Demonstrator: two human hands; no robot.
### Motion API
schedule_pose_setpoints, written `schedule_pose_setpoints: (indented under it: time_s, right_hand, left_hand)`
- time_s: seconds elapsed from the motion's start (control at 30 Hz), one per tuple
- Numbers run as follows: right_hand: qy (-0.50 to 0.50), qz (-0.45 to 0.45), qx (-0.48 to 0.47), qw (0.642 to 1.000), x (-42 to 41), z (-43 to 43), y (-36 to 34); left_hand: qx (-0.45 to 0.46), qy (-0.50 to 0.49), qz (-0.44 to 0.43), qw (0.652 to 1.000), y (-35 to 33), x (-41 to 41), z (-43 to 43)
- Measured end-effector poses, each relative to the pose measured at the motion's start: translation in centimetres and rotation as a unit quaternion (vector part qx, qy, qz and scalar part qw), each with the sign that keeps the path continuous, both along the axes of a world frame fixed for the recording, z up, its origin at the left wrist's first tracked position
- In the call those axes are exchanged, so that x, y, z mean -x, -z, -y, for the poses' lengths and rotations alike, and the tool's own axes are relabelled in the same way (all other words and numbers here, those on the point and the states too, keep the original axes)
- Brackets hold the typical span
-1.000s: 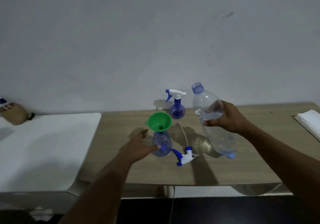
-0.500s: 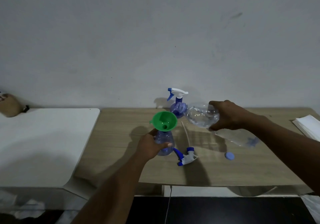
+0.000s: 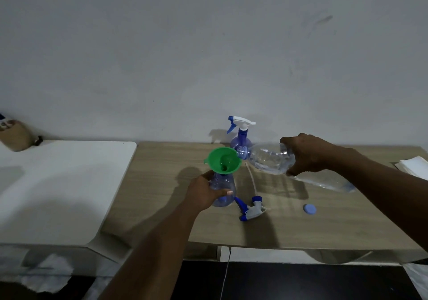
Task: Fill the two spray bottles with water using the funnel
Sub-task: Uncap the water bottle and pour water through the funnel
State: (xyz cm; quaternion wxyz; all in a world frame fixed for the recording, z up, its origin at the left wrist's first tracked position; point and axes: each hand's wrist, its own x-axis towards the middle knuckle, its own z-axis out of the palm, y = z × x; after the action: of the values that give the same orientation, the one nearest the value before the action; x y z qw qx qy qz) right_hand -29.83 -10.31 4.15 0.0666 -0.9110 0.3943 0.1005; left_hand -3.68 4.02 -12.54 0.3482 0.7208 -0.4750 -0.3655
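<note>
The right hand (image 3: 310, 155) has tipped the water bottle (image 3: 268, 158) flat — mouth now at the funnel's (image 3: 223, 160) three o'clock rim — fingers wrapped tight, while the left hand (image 3: 203, 192) clasps the open spray bottle (image 3: 223, 189) mid-counter (image 3: 301, 228), so pouring looks imminent.
</note>
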Motion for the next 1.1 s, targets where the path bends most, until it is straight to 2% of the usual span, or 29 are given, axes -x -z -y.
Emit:
schedule_pose_setpoints:
  time_s: [0.5,1.1]
  right_hand:
    - [-0.020,-0.065,0.039,0.997,-1.0,-0.4,-1.1]
    - [-0.024,-0.081,0.049,0.995,-1.8,-0.9,-2.3]
  left_hand:
    - [-0.008,0.019,-0.042,0.999,-0.4,0.1,-0.1]
    - [-0.007,0.010,-0.011,1.000,-0.2,-0.1,-0.3]
